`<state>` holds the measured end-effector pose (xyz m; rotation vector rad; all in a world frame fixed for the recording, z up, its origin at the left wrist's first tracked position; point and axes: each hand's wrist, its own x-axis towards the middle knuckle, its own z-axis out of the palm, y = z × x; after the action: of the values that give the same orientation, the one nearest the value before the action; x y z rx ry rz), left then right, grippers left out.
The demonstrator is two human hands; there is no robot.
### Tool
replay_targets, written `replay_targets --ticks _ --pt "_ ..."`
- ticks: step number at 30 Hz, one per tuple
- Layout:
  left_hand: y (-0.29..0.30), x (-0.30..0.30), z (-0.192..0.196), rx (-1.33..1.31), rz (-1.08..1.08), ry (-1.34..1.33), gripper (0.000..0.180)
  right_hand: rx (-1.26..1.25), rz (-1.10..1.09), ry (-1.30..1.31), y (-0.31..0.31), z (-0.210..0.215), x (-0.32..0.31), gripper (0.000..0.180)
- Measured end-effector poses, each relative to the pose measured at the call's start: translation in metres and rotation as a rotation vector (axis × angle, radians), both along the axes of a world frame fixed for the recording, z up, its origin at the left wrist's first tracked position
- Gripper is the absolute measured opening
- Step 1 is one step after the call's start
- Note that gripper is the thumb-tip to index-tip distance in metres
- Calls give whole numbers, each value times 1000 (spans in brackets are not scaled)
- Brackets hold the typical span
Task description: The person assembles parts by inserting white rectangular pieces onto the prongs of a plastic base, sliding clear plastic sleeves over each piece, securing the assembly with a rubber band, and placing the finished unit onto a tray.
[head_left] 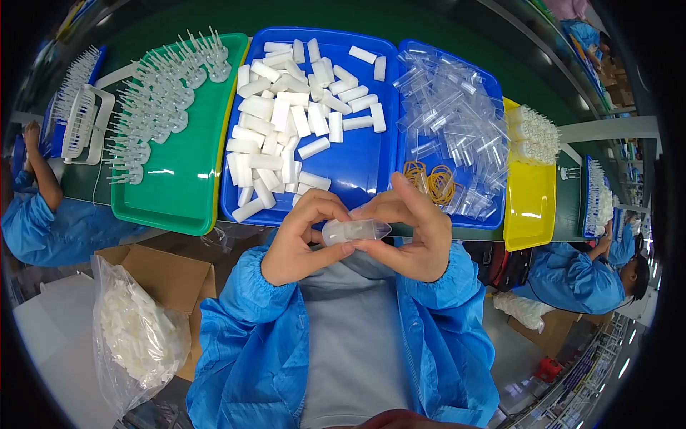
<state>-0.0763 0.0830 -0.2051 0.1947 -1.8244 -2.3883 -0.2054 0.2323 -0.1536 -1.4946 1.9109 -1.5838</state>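
Note:
In front of my chest I hold a small translucent plastic piece [355, 230], rounded at its left end and tapering at its right. My left hand [304, 236] pinches the left end between thumb and bent fingers. Thumb and fingers of my right hand [418, 232] grip the other end, and one right finger points upward. Just beyond my hands is a blue tray [350, 168] of white foam-like blocks [280, 118]. To its right, a second blue tray [409, 207] holds clear plastic tubes [457, 107] and tan rubber bands [432, 183].
A green tray [196, 150] at left carries clear pronged pieces [161, 96]. On the right a yellow tray [530, 204] holds stacked white pieces [532, 136]. An open carton [164, 275] and plastic bag [136, 329] stand lower left. People in blue work on both sides.

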Motion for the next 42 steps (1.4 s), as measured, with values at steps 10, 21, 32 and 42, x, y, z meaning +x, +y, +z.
replay_targets --ticks 10,21,32,42 --pt "-1 4 -6 72 55 15 30 105 -18 38 3 11 -14 37" --pt "-1 2 -4 37 37 13 30 183 124 23 10 16 -30 13" --pt "0 3 -6 69 41 38 30 218 168 -37 10 13 -33 16" --pt "3 9 -1 -95 150 54 21 -32 37 -185 17 -23 -17 18"
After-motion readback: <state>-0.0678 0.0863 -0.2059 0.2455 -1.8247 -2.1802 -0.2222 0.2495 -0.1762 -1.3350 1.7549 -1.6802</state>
